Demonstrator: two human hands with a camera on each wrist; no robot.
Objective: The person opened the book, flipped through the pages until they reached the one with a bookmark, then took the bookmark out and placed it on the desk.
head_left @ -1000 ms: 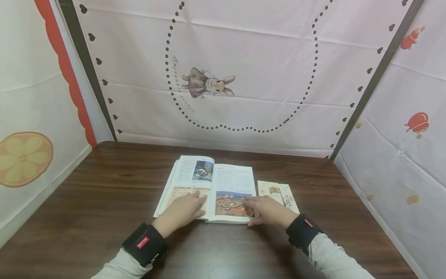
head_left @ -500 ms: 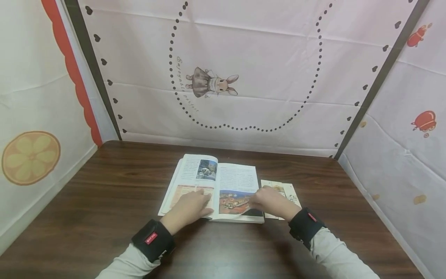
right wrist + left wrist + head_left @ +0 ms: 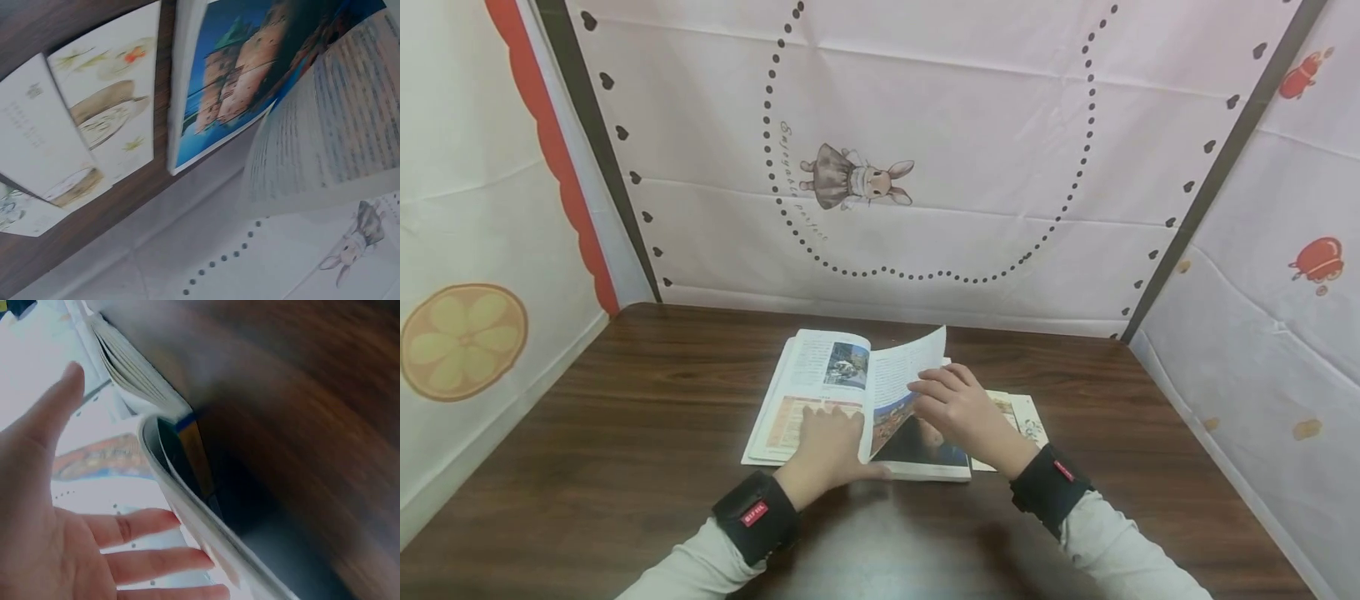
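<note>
An open book with printed text and colour photos lies on the table. My left hand rests on its left-hand page with straight, spread fingers; the thumb reaches along the bottom edge past the spine. In the left wrist view the fingers lie against the pages. My right hand holds the outer edge of a raised right-hand page, fingers across its front; its thumb is hidden. Beneath that page a dark photo page shows, and the right wrist view reveals a castle picture on it.
Illustrated cards, pale with plant drawings, lie just right of the book, partly under my right forearm. The brown wooden table is bounded by a printed back curtain and side curtains.
My right hand has taken the right-hand page by its lower corner and lifted it up and leftward, uncovering the dark photo. My left hand has slid a little right with its thumb spread.
</note>
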